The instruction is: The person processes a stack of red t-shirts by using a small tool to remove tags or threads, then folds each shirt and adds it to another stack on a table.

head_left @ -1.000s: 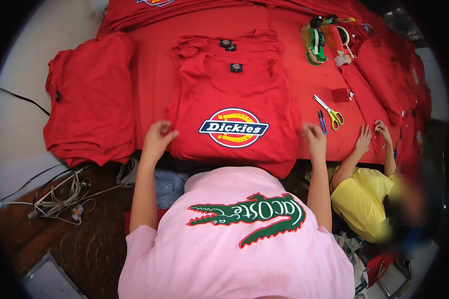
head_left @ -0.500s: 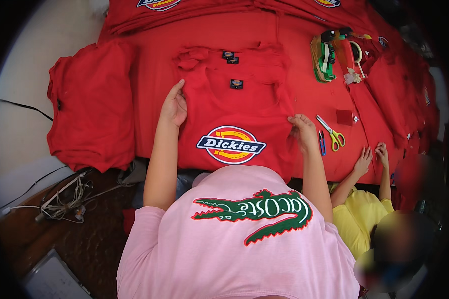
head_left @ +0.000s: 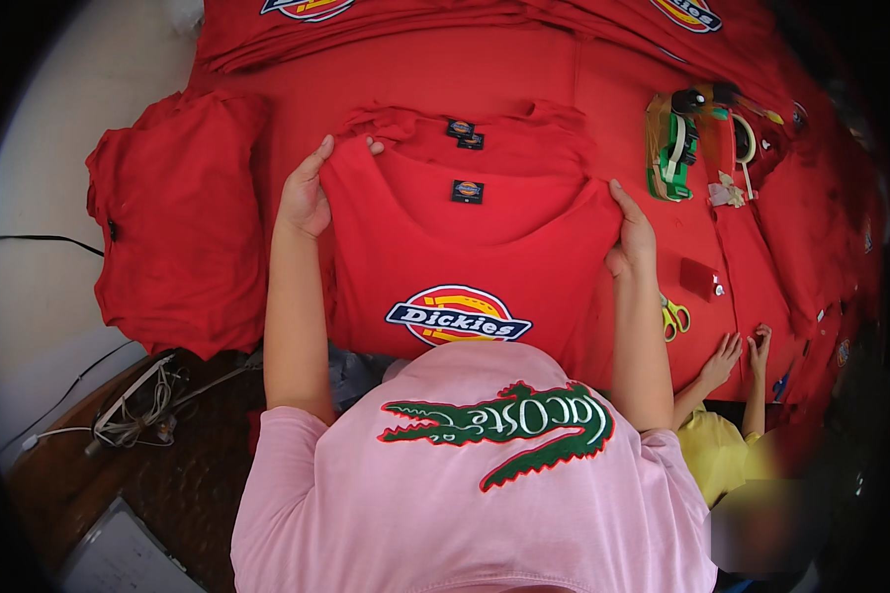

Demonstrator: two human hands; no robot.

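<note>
A red T-shirt with a round printed emblem on its chest is stretched between my two hands. My left hand grips it at the left shoulder, fingers behind the cloth and thumb in front. On the other shoulder my right hand is closed the same way. The neckline sags in a wide curve, with a small dark label inside the back of the collar. The shirt's lower part hangs over the table's near edge in front of me. Just beyond lie more red shirts, flat, with similar collar labels.
A heap of red garments sits at the left. To the right are a green tape dispenser, a tape roll and yellow-handled scissors. A co-worker's hands rest at the table's right edge. Coiled cables lie low on the left.
Both hands have moved apart and the shirt's shoulders have been lifted, widening the neckline. The right forearm now covers part of the scissors. The view has shifted slightly.
</note>
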